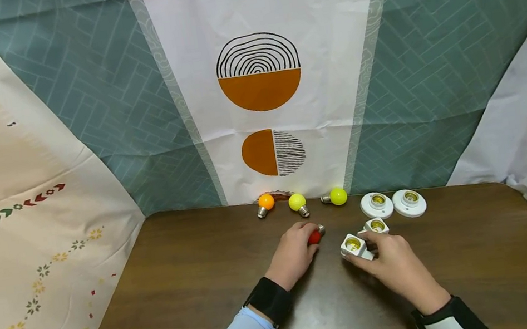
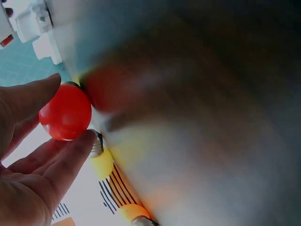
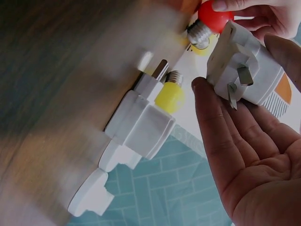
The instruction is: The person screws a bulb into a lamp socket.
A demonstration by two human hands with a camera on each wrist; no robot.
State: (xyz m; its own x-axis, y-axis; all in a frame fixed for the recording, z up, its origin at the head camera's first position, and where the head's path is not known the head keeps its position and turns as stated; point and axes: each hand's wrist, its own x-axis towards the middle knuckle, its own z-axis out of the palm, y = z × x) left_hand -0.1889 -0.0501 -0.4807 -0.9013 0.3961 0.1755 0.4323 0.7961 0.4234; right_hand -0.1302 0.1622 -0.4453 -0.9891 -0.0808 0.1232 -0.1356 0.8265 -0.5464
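My left hand (image 1: 290, 256) pinches a red light bulb (image 2: 66, 113) between thumb and fingertips, low over the brown table (image 1: 199, 286). In the head view the bulb's metal screw base points away to the right. To its right, my right hand (image 1: 401, 266) holds a white plug-in bulb socket (image 1: 354, 245) by its sides. The right wrist view shows metal prongs (image 3: 244, 76) on this socket. A second white plug-in socket (image 3: 141, 123) sits on the table just beyond the right fingers, its round opening facing up.
Along the table's back lie an orange bulb (image 1: 266, 202), a yellow bulb (image 1: 297, 202) and a yellow-green bulb (image 1: 339, 196). Two round white lamp holders (image 1: 369, 211) (image 1: 411, 211) stand to their right. A patterned cloth (image 1: 355, 61) hangs behind the table.
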